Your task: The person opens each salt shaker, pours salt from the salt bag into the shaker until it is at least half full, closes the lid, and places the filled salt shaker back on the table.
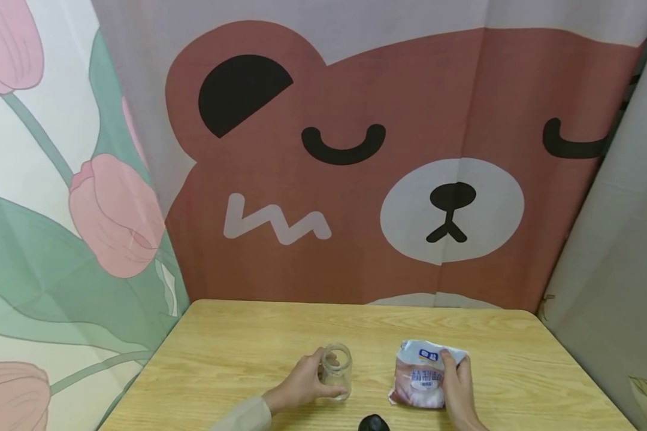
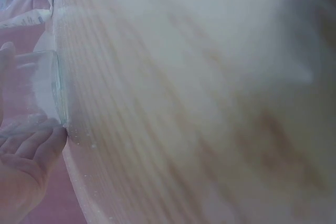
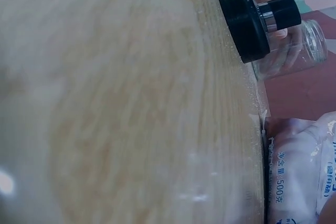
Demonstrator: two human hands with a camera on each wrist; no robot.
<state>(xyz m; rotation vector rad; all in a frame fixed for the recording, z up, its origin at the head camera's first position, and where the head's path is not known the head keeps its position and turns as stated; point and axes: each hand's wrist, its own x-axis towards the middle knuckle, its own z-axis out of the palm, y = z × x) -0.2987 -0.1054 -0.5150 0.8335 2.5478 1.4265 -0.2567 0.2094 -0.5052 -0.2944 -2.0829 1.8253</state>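
My left hand (image 1: 300, 383) grips a clear glass jar (image 1: 336, 376) with an open mouth, upright on the table. Through its glass nothing shows inside. The left wrist view has the jar's base (image 2: 58, 90) at the tabletop, fingers around it. To the right, my right hand (image 1: 458, 386) pinches the right edge of a white and pinkish plastic bag of salt (image 1: 417, 377), its top near the thumb. Printed characters and a 500 weight mark show on the bag (image 3: 294, 177). Between the hands, nearer me, stands a black lid (image 3: 244, 24) with a metal-banded spout, apart from both.
The wooden table (image 1: 237, 341) has rounded far corners. Behind it hangs a curtain (image 1: 356, 251) printed with a brown bear. A tulip-print curtain (image 1: 38, 269) lines the left side and a pale cloth (image 1: 609, 269) the right.
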